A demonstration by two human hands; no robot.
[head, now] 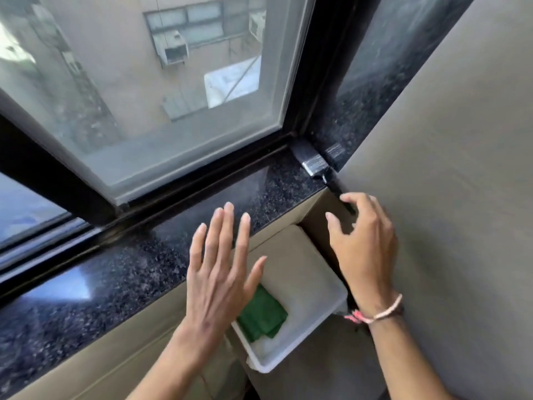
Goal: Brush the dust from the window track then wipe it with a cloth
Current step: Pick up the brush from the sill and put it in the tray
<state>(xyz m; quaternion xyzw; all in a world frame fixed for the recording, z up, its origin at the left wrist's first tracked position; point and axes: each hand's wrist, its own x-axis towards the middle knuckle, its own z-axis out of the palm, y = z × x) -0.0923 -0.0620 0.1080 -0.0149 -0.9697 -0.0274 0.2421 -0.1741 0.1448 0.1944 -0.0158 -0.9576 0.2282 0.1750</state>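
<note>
A flat paintbrush (pixel 313 161) with dark bristles and a black handle lies on the granite sill (pixel 161 249) in the right corner, its bristles pointing at the black window track (pixel 202 177). My right hand (pixel 364 243) hovers at the end of the handle with its fingers spread, the fingertips just touching or nearly touching it. Held flat with its fingers apart, my left hand (pixel 222 264) floats over the sill's front edge and holds nothing. A folded green cloth (pixel 264 314) lies in a white tray (pixel 317 310) below the sill, partly hidden by my left hand.
The sliding window pane (pixel 161 82) stands behind the track, with a building outside. A beige wall (pixel 461 197) closes the right side. The tray rests on a beige surface below the sill.
</note>
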